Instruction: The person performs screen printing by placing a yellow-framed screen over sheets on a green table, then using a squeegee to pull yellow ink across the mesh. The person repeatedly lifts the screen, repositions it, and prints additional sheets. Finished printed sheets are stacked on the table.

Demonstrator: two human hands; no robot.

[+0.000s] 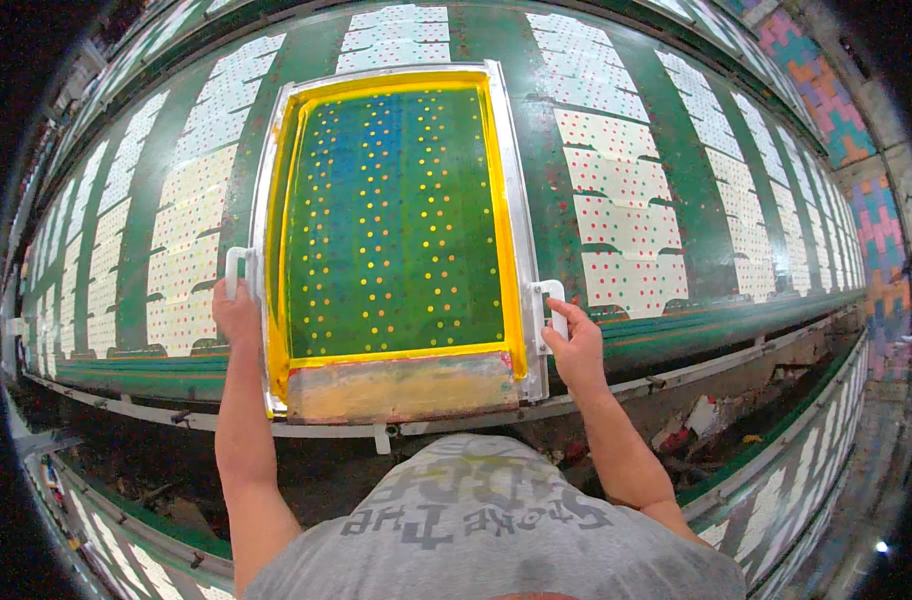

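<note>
A screen printing frame [396, 230] lies over the long green table in front of me, its mesh green with rows of yellow and orange dots. Yellow ink or tape lines its inner edges, and a stained strip [401, 388] runs across its near end. My left hand [238, 315] is closed around the white handle [233, 262] on the frame's left side. On the right side, my right hand [576, 340] grips a second white handle [556, 296], fingers wrapped round it. What lies under the frame shows only dimly through the mesh.
Pale fabric pieces with red and green dots [626, 215] lie in columns on the green table [551, 230], right of the frame; more [191, 250] lie left. A metal rail [666, 375] runs along the near edge. Another printing table [776, 480] stands behind me at lower right.
</note>
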